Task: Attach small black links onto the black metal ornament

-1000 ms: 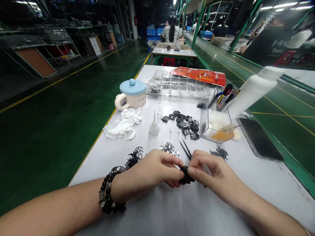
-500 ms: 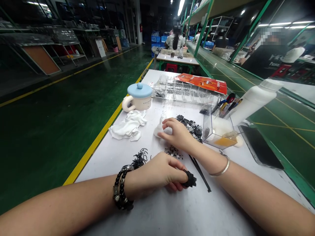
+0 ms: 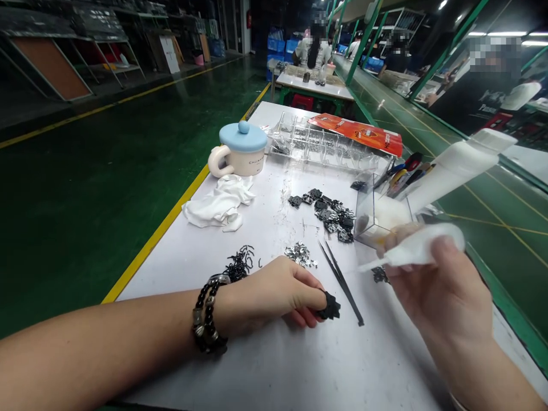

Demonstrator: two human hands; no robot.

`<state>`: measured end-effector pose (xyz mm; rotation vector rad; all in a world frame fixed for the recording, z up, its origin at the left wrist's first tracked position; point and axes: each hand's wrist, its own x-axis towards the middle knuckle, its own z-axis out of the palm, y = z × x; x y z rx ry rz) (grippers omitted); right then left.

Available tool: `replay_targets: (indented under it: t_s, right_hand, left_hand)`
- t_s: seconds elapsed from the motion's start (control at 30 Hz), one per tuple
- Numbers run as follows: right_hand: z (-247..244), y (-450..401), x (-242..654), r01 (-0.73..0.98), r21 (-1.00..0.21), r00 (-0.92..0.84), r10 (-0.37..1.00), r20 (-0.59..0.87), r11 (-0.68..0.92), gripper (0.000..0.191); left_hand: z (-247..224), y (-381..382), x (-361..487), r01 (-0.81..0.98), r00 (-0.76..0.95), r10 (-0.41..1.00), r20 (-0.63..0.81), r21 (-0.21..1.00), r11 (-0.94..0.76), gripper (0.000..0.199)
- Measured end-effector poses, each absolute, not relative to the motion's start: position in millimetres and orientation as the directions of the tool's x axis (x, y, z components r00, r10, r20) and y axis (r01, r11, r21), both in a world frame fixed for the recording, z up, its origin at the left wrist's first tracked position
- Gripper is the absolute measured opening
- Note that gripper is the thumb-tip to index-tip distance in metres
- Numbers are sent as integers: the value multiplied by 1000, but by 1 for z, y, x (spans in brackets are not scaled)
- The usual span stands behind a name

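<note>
Near table's edge (image 3: 132,273) (left), fingers (image 3: 306,299) pinch black part (image 3: 330,306).

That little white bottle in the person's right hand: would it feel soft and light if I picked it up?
The white plastic squeeze bottle is probably light, since the right hand holds it with just its fingers. Its pale, thin-looking wall likely gives a little when squeezed. Its rounded body and tapering nozzle suggest it might roll if laid on its side.
</note>
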<state>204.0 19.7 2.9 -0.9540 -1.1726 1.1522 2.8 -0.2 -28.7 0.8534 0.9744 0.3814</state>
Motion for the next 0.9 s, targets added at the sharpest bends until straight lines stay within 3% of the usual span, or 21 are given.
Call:
replay_targets:
  t_s: [0.13, 0.23, 0.9]
  right_hand:
    - [1, -3, 198, -71, -922, -16, 924, 382, 380, 13]
    - [-1, -12, 194, 1, -902, -21, 901, 433, 433, 10]
    - [-8, -12, 193, 49, -887, -63, 888, 456, 459, 8]
  left_hand:
    - [-24, 1, 2, 112, 547, 618, -565, 780, 615, 13]
    - [-22, 2, 2, 120, 553, 609, -568, 778, 617, 14]
    - [-19, 2, 3, 150, 546, 602, -582, 775, 614, 11]
